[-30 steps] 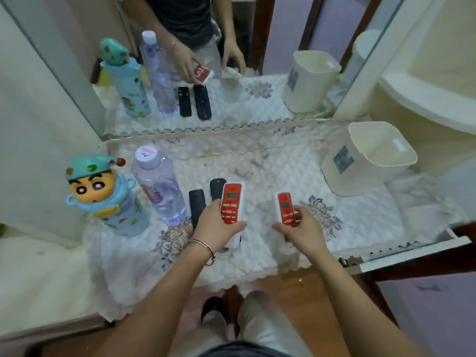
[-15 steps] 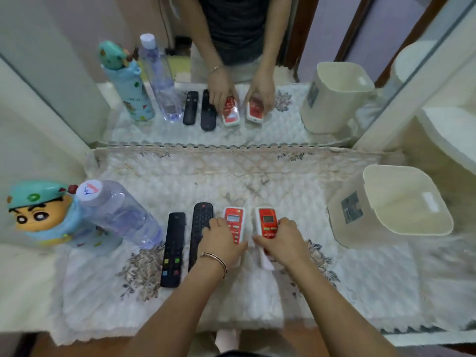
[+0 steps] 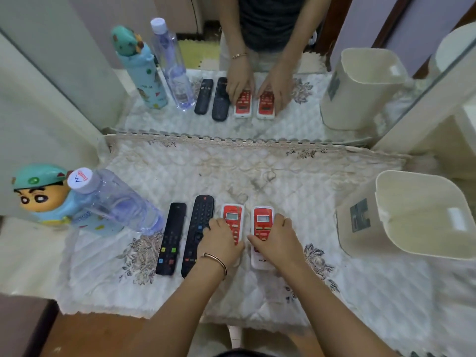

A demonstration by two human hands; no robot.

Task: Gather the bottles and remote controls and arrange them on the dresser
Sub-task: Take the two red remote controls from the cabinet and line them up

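Note:
Four remotes lie side by side on the dresser's white quilted cloth (image 3: 257,171): a slim black remote (image 3: 172,238), a larger black remote (image 3: 199,228), and two red-and-white remotes. My left hand (image 3: 221,243) rests on the left red remote (image 3: 233,219), fingers around its lower half. My right hand (image 3: 275,240) covers the lower part of the right red remote (image 3: 262,222). At the far left stand a clear water bottle (image 3: 113,199) and a cartoon-character bottle (image 3: 43,197).
A cream plastic bin (image 3: 401,215) sits at the right on the cloth. A mirror (image 3: 231,73) lines the back of the dresser and reflects everything. A wall panel stands close at the left. The wooden floor shows below the front edge.
Both red remotes went from held in the air to lying flat on the cloth beside the black ones. My hands still rest on them. My view moved closer over the dresser.

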